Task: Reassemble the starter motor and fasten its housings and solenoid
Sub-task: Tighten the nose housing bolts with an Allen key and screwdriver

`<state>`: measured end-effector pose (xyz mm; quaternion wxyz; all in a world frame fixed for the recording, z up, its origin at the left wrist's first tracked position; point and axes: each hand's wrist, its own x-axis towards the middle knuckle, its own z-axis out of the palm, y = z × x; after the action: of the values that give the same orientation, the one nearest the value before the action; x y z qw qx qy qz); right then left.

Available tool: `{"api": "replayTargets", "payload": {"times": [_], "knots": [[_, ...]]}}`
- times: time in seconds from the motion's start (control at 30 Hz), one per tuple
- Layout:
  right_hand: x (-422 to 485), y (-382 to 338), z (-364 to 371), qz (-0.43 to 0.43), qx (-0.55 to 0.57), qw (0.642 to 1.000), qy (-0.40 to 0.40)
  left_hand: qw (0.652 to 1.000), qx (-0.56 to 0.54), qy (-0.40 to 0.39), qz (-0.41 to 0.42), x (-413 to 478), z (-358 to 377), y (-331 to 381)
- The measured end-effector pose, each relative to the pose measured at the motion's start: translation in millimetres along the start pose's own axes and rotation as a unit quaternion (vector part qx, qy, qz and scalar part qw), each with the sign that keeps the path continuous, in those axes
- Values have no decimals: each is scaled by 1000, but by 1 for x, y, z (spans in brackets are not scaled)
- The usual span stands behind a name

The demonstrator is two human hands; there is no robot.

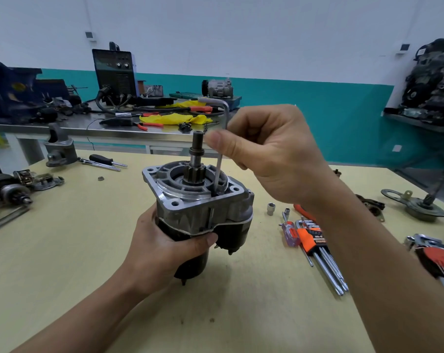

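The starter motor (198, 212) is upright at the middle of the yellow table (63, 250), pinion shaft pointing up. The left hand (162, 250) grips its black body just under the aluminium housing. The right hand (271, 154) pinches 1 L-shaped hex key (218, 171), whose long arm drops into the housing's top face beside the pinion. A hex key set (317, 245) lies to the right

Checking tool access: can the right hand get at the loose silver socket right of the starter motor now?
Probably yes, once freed: the right hand pinches the hex key standing in the starter motor housing. The socket lies uncovered on the table, just under that wrist.
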<state>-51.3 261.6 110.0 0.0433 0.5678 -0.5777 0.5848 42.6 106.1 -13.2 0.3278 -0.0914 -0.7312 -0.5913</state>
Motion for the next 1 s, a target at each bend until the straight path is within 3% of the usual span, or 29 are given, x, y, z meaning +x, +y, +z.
{"api": "replayTargets", "payload": {"times": [0.17,0.37,0.67,1.0], "knots": [[-2,4,7,-10,26,997,69,1000,6,-3,4,0,0,-2],[0,-3,1,-28,39,994,95,1000,-16,0,0,0,0,1],[0,-6,-13,46,-9,998,-38,1000,-16,-4,0,0,0,-3],[0,-4,-9,41,-22,996,-76,1000,-13,-8,7,1,0,-1]]}}
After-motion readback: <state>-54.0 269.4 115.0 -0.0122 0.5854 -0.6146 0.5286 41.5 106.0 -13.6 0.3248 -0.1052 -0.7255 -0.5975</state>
